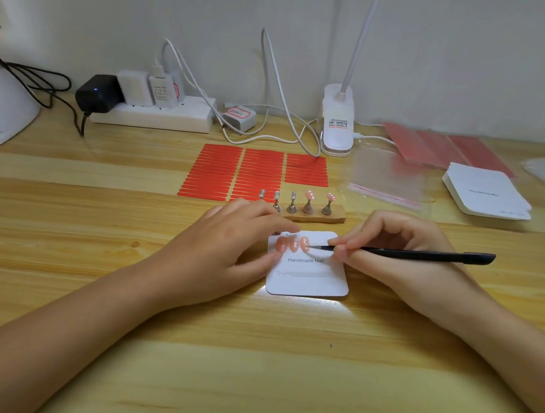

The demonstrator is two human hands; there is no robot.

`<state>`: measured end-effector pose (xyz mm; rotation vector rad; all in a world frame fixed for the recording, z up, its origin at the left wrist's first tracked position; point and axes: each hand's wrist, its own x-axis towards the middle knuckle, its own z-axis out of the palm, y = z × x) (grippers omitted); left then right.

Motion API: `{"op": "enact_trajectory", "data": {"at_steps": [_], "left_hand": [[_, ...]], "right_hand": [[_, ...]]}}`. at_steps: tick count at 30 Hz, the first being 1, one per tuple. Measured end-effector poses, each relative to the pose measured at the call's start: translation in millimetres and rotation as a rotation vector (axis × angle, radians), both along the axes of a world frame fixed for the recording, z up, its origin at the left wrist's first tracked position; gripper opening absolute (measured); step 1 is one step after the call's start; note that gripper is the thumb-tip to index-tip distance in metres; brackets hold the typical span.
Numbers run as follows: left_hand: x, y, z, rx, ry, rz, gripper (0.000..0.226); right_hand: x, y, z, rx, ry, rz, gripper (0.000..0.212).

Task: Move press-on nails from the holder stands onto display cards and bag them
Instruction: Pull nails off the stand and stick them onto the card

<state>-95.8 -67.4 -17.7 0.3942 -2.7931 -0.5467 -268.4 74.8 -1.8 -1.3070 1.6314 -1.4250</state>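
Plainly the nails [304,243] on the card [308,278] are tiny, light and glossy (easily flicked), so the right hand [391,247] pinches tweezers [422,255] at one's edge while left fingers [282,231] pin the card.

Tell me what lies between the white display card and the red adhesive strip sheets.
In the head view, the wooden block carrying five metal holder stands lies between the white display card and red adhesive strip sheets; two stands hold pink press-on nails.
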Motion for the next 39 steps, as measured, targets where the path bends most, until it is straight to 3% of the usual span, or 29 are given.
{"op": "enact_trajectory", "data": {"at_steps": [4,13,18,27,39], "left_hand": [[0.3,0.2,0.5,0.007,-0.010,0.004,0.051],[0.3,1.1,0.5,0.009,-0.011,0.003,0.050],[0.4,0.5,-0.2,0.005,0.000,0.001,0.049],[0.7,-0.9,-1.0,0.020,0.010,0.000,0.048],[1.1,-1.4,-2.0,0.022,0.025,0.004,0.050]], "right_hand": [[-1.5,-1.7,-0.7,-0.051,-0.073,-0.027,0.032],[-1.0,-2.5,-4.6,-0.055,0.004,0.027,0.029],[1.3,-3.9,-4.9,-0.029,0.040,0.004,0.037],[-3.7,-2.4,-0.4,-0.057,-0.106,-0.049,0.029],[-4.3,-3.4,-4.8,-0.010,-0.018,-0.041,0.025]]}}
